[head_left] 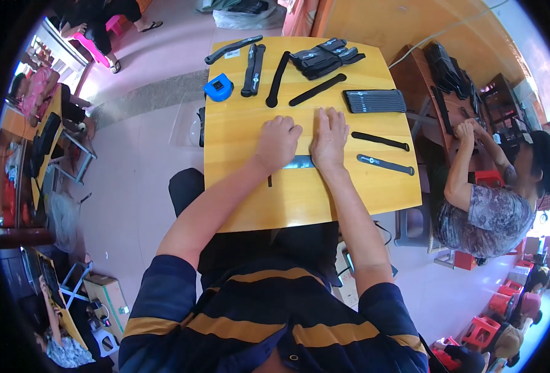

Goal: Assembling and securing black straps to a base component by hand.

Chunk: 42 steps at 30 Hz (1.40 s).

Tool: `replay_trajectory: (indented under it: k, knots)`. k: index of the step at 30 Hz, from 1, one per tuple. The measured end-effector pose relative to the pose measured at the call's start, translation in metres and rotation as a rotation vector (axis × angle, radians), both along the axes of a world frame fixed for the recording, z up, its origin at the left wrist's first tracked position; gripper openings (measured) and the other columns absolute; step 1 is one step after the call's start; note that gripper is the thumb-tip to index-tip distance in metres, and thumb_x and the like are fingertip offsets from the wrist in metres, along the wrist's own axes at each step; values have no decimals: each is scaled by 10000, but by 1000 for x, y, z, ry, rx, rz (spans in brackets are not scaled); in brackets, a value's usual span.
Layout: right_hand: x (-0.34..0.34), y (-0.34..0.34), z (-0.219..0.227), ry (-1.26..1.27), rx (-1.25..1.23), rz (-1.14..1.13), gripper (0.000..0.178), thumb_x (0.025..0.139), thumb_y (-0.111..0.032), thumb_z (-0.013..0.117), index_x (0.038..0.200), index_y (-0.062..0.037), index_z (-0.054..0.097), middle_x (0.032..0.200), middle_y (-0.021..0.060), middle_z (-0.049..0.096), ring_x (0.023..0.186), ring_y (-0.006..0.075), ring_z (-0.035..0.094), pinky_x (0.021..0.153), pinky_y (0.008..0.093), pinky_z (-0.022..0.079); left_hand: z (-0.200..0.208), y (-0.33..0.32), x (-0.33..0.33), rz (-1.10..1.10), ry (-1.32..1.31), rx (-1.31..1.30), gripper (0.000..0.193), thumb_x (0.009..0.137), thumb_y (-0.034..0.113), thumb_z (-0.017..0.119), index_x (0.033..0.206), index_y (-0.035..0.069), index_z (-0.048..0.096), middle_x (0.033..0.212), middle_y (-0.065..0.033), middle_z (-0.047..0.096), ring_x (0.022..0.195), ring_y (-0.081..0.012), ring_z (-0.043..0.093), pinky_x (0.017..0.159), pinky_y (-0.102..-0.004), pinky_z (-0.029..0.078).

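Note:
My left hand (279, 143) is curled into a fist on the yellow table, and whatever its fingers may hold is hidden. Flat on the tabletop to its right lies my right hand (330, 139), fingers stretched forward. A shiny blue-grey flat strip (298, 162) shows between the wrists, its ends covered by my hands. Beyond my fingers are two loose black straps (278, 79), (318, 89). To the right sit another black strap (380, 141) and a grey-black printed strap (385, 164). A small dark piece (270, 181) lies near my left wrist.
A blue tape measure (218, 87) sits at the table's left edge. Toward the back are paired straps (253, 69), a curved strap (233, 49), a strap pile (326, 58) and a neat strap stack (374, 101). A co-worker (489, 208) sits at a brown table on the right.

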State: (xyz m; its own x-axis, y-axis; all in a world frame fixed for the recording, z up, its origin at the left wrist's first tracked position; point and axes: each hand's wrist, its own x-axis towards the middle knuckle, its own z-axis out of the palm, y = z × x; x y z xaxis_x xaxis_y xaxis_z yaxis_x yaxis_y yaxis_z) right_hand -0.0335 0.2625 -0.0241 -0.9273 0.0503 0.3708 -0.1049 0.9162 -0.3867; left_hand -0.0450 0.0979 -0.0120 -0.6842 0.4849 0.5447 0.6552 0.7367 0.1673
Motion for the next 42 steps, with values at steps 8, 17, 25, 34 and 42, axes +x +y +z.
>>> replay_trajectory:
  k: [8, 17, 25, 34, 42]
  knots:
    - [-1, -1, -1, 54, -5, -15, 486, 935, -17, 524, 1417, -74, 494, 1454, 215, 467, 1399, 456, 373, 1153, 617, 283, 4, -27, 3, -22, -5, 57, 75, 795, 147, 638, 862, 122, 617, 860, -47, 540, 874, -252, 560, 718, -406, 452]
    - [-2, 15, 0, 170, -268, 68, 386, 909, -47, 588, 1294, -15, 581, 1315, 206, 580, 1290, 409, 496, 1137, 486, 365, 8, -34, 4, -61, 66, -33, 98, 785, 167, 624, 879, 140, 632, 848, -29, 539, 868, -221, 556, 720, -373, 439]
    - [-4, 28, -15, 147, -1028, 32, 320, 931, -57, 626, 1243, 13, 618, 1262, 97, 636, 1189, 198, 591, 1041, 327, 468, 6, -36, 2, -31, 40, -13, 82, 786, 149, 631, 865, 131, 620, 849, -42, 540, 879, -246, 551, 745, -390, 437]
    - [1, 30, -5, 191, -1292, 30, 174, 966, -76, 658, 1118, 2, 695, 1092, 49, 711, 1016, 131, 653, 940, 275, 508, 7, -38, 8, -48, 13, 45, 59, 870, 162, 634, 892, 108, 628, 853, -81, 566, 883, -280, 568, 758, -429, 453]
    - [53, 103, 17, 301, -502, -84, 149, 890, -61, 675, 1032, -30, 708, 966, 96, 715, 883, 212, 682, 801, 317, 543, 23, -61, 43, 16, -318, 679, 126, 949, 126, 613, 977, 16, 667, 921, -158, 677, 879, -316, 652, 791, -407, 510]
